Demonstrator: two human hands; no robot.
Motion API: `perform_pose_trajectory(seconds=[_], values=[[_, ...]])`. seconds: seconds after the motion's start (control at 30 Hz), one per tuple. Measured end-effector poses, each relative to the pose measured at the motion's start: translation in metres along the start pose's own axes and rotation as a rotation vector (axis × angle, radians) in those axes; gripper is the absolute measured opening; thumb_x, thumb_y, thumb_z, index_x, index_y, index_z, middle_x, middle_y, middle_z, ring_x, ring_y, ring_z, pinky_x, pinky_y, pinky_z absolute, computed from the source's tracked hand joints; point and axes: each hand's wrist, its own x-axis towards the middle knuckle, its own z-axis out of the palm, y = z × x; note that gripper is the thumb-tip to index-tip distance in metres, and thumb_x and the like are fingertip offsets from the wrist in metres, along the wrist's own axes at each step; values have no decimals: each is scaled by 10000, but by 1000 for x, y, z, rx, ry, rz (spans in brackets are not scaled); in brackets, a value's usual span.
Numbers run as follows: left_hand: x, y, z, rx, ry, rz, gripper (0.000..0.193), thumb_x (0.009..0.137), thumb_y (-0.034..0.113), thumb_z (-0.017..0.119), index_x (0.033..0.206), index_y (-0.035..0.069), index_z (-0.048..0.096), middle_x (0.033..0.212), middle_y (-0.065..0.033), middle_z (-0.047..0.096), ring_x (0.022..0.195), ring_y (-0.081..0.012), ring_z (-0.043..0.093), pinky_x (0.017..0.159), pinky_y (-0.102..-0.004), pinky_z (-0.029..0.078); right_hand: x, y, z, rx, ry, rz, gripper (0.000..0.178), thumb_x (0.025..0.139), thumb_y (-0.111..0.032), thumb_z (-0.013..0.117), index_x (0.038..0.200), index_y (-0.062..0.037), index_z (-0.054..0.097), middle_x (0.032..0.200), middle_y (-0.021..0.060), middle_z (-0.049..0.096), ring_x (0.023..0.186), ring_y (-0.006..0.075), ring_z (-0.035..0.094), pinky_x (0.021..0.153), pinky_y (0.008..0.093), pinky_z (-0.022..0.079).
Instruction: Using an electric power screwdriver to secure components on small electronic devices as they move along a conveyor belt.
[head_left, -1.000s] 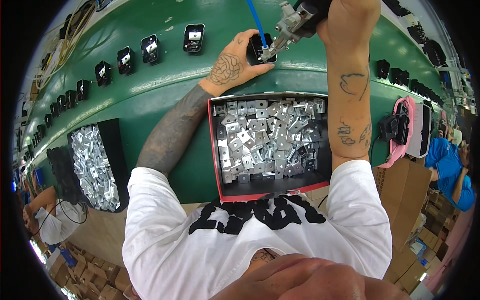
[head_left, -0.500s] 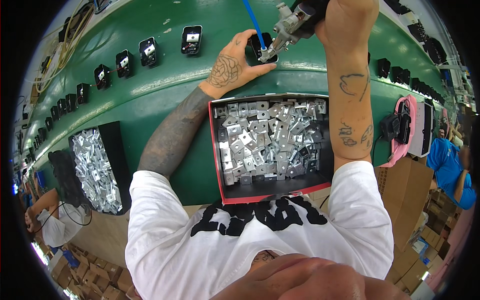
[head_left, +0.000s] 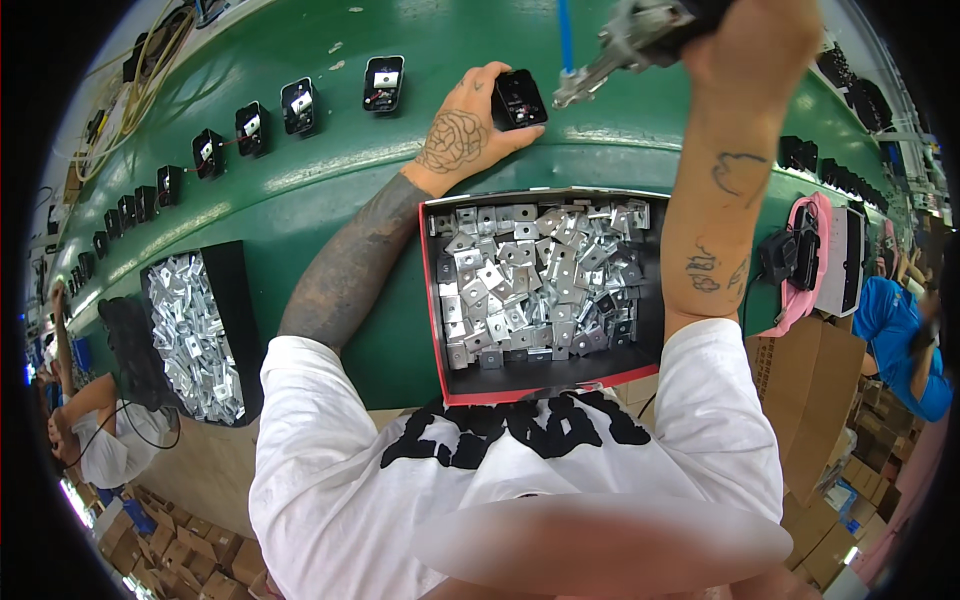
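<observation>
My left hand [head_left: 466, 128] curls round a small black open-topped housing [head_left: 519, 98] on the green bench, fingers at its far side and thumb along its near side. Dark parts with some shiny spots sit inside the housing. To the right, my right hand [head_left: 762, 48], smeared by motion, grips a metal-nosed hand tool [head_left: 632, 42] that has a blue hose [head_left: 566, 40] at its tip. The tip hangs right of the housing, apart from it. In front of my body stands a red-edged black box [head_left: 436, 310] full of small metal brackets [head_left: 540, 285].
Similar black housings [head_left: 383, 85] line the bench to the left, some with a metal bracket inside. Another black box [head_left: 235, 330] of metal pieces is at left. Black housings [head_left: 800, 153], a pink-trimmed item [head_left: 818, 250] and cardboard [head_left: 810, 400] lie right. Other people sit at both sides.
My right hand has drawn the tool up and right, off the housing, which now shows more fully. The left hand has stayed almost in place on it.
</observation>
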Motion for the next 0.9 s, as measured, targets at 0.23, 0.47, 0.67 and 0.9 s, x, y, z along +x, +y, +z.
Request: perform_pose_trajectory(seconds=[0.23,0.47,0.67,0.9], values=[[-1,2,-2,-126,-45,11,734,716,281,829,1322,56,483,1164,-133,605,1025,-283,623,915,-366,501,2,10,-7,69,-20,4,191,901,-198,672,929,-9,672,573,4,544,443,92,467,449,194,369],[-1,10,-5,-172,14,59,670,703,268,872,1250,44,557,1131,-106,655,974,-244,649,893,-339,511,-10,10,-2,85,-24,44,178,903,-184,669,907,-6,671,577,6,545,449,93,464,453,197,371],[-1,8,-7,-233,-138,1,805,721,353,856,1374,79,474,1257,-134,608,1052,-274,642,939,-353,504,-15,11,5,97,-53,84,168,905,-168,664,883,-2,671,580,8,547,456,94,462,458,200,374],[-2,7,-7,-241,-103,18,804,714,365,862,1364,82,482,1224,-123,623,1026,-276,651,918,-352,511,-17,13,10,111,-93,131,162,908,-150,659,854,3,670,584,10,549,464,94,460,464,204,378]])
